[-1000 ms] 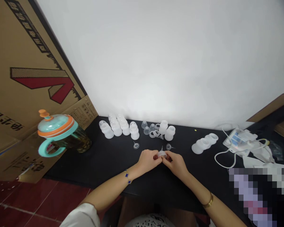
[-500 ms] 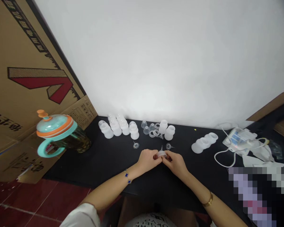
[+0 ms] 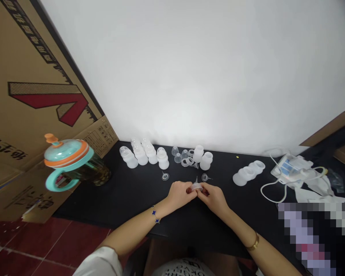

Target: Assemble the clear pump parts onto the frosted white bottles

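Between my fingertips is a small translucent ring with a pointed nozzle [image 3: 196, 185], its tip upward. My left hand [image 3: 180, 194] pinches it from the left, and my right hand [image 3: 214, 197] grips its right side. A clear spouted piece [image 3: 205, 177] lies just behind my right hand; another [image 3: 165, 176] lies behind my left hand. Farther back are clear domed caps [image 3: 178, 158], loose rings [image 3: 185, 162] and two open white bottles [image 3: 206, 161]. Several capped white bottles [image 3: 163, 159] stand to the left. White open bottles [image 3: 240, 178] sit in a row at right.
A large teal and orange lidded jug [image 3: 71, 159] stands at the left beside cardboard boxes [image 3: 31, 96]. At the right of the black table [image 3: 132, 199] are a white cable [image 3: 264, 195], a white device and plastic wrapping. A white wall rises behind the table.
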Demonstrator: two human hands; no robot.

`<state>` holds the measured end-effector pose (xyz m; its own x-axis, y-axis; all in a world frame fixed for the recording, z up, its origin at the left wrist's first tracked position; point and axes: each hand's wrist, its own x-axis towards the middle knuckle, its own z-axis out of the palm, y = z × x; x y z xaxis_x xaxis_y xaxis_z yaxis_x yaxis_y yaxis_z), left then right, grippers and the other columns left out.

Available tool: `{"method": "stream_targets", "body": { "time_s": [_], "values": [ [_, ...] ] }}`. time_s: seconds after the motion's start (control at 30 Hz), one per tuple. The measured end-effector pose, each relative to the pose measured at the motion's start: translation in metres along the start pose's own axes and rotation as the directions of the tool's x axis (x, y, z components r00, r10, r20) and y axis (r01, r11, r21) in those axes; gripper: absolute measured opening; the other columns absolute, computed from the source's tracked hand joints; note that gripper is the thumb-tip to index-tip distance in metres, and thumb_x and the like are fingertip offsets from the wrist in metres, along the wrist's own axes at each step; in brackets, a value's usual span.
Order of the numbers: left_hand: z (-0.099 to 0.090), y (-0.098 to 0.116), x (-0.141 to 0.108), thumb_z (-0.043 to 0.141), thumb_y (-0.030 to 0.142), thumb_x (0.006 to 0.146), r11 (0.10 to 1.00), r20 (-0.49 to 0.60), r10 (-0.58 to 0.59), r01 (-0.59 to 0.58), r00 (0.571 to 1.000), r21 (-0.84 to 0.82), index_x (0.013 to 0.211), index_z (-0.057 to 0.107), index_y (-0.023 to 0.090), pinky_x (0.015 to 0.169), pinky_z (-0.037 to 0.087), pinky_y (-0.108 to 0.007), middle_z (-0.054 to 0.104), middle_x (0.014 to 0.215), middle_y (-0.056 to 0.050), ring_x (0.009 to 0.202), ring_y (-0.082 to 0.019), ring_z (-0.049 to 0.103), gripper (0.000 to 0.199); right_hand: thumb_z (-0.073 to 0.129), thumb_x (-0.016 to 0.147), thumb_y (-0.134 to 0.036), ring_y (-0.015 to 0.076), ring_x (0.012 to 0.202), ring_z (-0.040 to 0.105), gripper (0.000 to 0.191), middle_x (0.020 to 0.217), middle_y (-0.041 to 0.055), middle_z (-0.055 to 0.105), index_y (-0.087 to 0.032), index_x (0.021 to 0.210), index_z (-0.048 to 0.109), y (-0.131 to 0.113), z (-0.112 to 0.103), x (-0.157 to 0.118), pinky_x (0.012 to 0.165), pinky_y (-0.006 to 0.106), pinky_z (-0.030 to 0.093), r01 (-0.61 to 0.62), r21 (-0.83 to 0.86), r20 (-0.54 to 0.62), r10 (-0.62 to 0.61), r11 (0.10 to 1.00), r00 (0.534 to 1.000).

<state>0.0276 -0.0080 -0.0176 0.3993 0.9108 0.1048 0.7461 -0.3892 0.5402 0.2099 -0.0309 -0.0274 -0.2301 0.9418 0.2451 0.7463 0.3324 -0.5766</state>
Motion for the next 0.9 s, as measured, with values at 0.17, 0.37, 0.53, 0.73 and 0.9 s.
{"method": "stream_targets", "body": {
  "time_s": [0.17, 0.37, 0.53, 0.73, 0.9],
  "values": [
    [-0.0001, -0.0006, 0.0004, 0.061, 0.031, 0.081, 1.0, 0.004, -0.002, 0.002, 1.0, 0.004, 0.06, 0.058, 0.019, 0.056, 0.025, -0.025, 0.062, 0.058, 0.002, 0.057, -0.013, 0.055, 0.025, 0.053, 0.091, -0.035, 0.0121, 0.049, 0.049, 0.027, 0.055, -0.004, 0.05, -0.021, 0.068, 0.055, 0.0001, 0.0001, 0.0006, 0.052, 0.023, 0.03, 0.004, 0.008, -0.009, -0.004, 1.0, 1.0],
    [0.0007, -0.0015, 0.0017, 0.06, 0.032, 0.082, 1.0, 0.007, 0.002, -0.002, 1.0, 0.018, 0.061, 0.059, 0.019, 0.057, 0.026, -0.025, 0.062, 0.059, 0.002, 0.058, -0.013, 0.056, 0.025, 0.052, 0.092, -0.035, 0.0125, 0.049, 0.05, 0.028, 0.055, -0.0037, 0.051, -0.021, 0.068, 0.055, -0.0008, -0.0001, 0.0007, 0.052, 0.024, 0.029, 0.012, 0.003, -0.014, -0.012, 1.0, 1.0],
    [0.0018, -0.0015, 0.0007, 0.059, 0.032, 0.083, 0.999, 0.004, 0.0, 0.0, 1.0, 0.033, 0.061, 0.059, 0.019, 0.057, 0.026, -0.026, 0.063, 0.059, 0.002, 0.058, -0.013, 0.057, 0.026, 0.051, 0.091, -0.035, 0.0126, 0.05, 0.05, 0.027, 0.055, -0.0037, 0.051, -0.021, 0.068, 0.055, -0.0018, -0.0005, 0.0009, 0.052, 0.023, 0.03, 0.002, 0.003, -0.004, -0.002, 1.0, 1.0],
    [0.0008, -0.0007, 0.0013, 0.059, 0.033, 0.083, 0.999, 0.021, -0.004, 0.003, 1.0, 0.044, 0.062, 0.06, 0.019, 0.058, 0.026, -0.026, 0.065, 0.061, 0.001, 0.06, -0.014, 0.058, 0.025, 0.05, 0.091, -0.034, 0.0124, 0.049, 0.05, 0.028, 0.055, -0.0037, 0.051, -0.021, 0.067, 0.054, -0.0021, -0.0011, 0.0022, 0.051, 0.024, 0.03, 0.002, -0.006, 0.004, -0.002, 1.0, 1.0],
    [-0.0002, -0.0004, 0.0011, 0.059, 0.034, 0.084, 0.999, 0.032, -0.02, 0.019, 0.999, 0.042, 0.063, 0.061, 0.02, 0.058, 0.028, -0.026, 0.066, 0.063, 0.001, 0.062, -0.015, 0.06, 0.025, 0.051, 0.091, -0.033, 0.0127, 0.049, 0.051, 0.026, 0.055, -0.0035, 0.052, -0.021, 0.068, 0.055, -0.0024, -0.0014, 0.0012, 0.051, 0.023, 0.032, 0.006, -0.007, -0.001, -0.006, 1.0, 1.0]
  ]
}}
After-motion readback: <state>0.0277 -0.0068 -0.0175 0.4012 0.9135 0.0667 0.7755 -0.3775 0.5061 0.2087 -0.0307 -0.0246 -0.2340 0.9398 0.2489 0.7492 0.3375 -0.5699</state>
